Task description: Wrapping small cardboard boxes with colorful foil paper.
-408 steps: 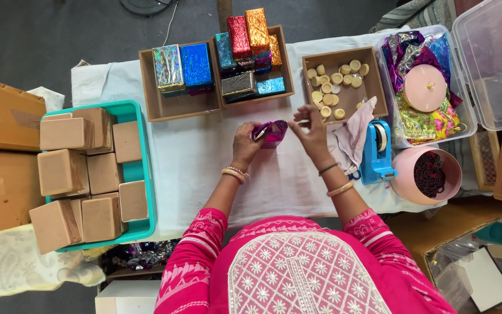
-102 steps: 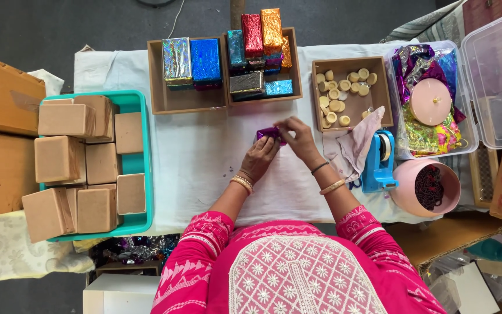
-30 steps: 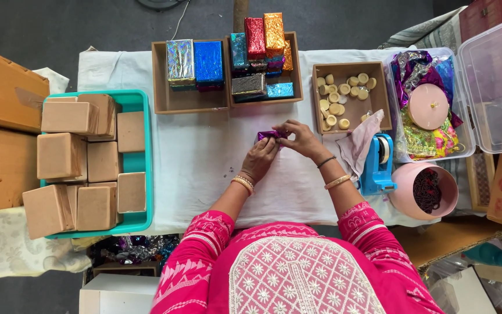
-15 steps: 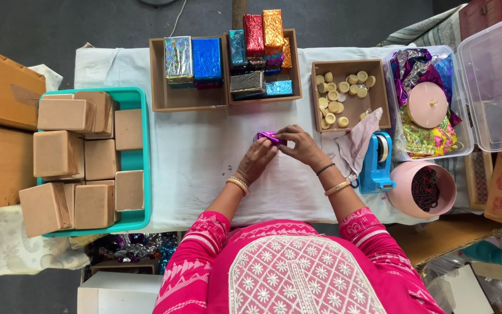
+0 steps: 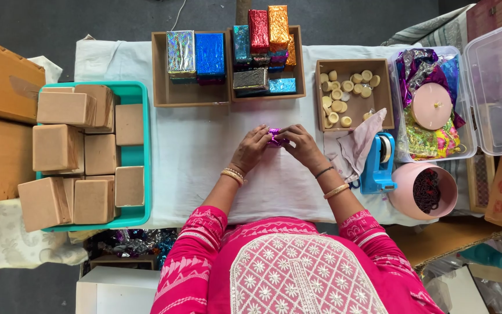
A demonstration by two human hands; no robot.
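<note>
Hands meet at centre of the white-covered tabletop (image 5: 204, 157). Left hand (image 5: 253, 149) and right hand (image 5: 301, 145) both pinch a small purple foil-wrapped piece (image 5: 275, 137), fingertips closed on it from either side, just above the cloth. Bangles on both wrists.

Beyond the hands: two open brown boxes (image 5: 164, 70) holding foil-wrapped blocks (image 5: 210, 54) in silver, blue, red and orange. To the right, a box of small pale round pieces (image 5: 344, 93), a crumpled cloth (image 5: 358, 145), a blue tape dispenser (image 5: 379, 164), a pink tub (image 5: 405, 195) of dark beads. Clear bin (image 5: 399, 151) with loose foil. Far left, teal tray (image 5: 136, 157) stacked with plain brown blocks (image 5: 65, 109).
</note>
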